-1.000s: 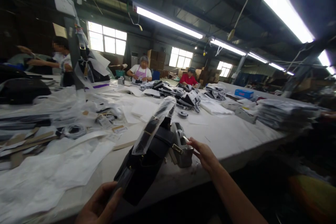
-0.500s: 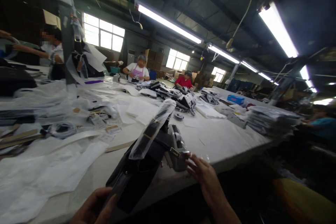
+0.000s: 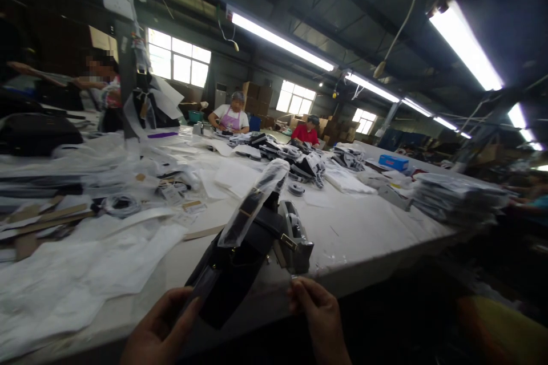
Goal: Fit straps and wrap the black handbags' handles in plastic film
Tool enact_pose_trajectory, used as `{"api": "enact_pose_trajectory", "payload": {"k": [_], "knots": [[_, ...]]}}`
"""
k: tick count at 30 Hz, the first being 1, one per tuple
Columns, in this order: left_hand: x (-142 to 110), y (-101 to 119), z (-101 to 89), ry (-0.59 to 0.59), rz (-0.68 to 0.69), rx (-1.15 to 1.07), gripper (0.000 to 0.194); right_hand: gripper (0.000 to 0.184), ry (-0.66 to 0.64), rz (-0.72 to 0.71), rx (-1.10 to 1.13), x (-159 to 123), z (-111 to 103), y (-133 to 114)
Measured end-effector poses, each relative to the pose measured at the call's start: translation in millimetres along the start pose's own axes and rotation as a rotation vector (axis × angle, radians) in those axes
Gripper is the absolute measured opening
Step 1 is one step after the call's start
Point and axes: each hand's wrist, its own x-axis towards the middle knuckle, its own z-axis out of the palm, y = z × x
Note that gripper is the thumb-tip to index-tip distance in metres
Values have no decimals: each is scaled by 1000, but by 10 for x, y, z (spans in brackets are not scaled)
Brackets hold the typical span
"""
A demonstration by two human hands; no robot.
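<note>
Drawing back from tape dispenser [image 3: 301, 256], right hand [image 3: 317, 311] pinched.

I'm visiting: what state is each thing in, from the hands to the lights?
Left hand: closed on the black bag
Right hand: pinched on a small shiny piece, possibly tape
Black bag: held tilted
Bag strap: sleeved in clear plastic
Tape dispenser: standing on the table
Table: partly littered with white sheets
Ceiling lights: lit

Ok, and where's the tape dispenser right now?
In the head view, the grey tape dispenser stands on the white table, just right of the black bag and beyond the right hand.
</note>
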Motion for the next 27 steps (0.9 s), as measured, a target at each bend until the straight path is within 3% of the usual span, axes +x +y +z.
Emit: {"api": "enact_pose_trajectory", "payload": {"k": [6,9,13,18,27], "knots": [[-72,109,28,-70,30,-36,35,28,-438,-121,132,-420,633,-521],[-61,96,4,-82,70,-29,32,28,-539,-148,121,-449,917,-620],[-41,34,-26,-125,112,-16,26,34,-495,-35,50,-363,1148,-569],[-30,-48,-28,-106,165,11,21,44,-338,3,-207,-302,1226,-454],[-56,1,-26,-95,148,-33,21,46,-255,-115,-448,-296,1329,-486]]}}
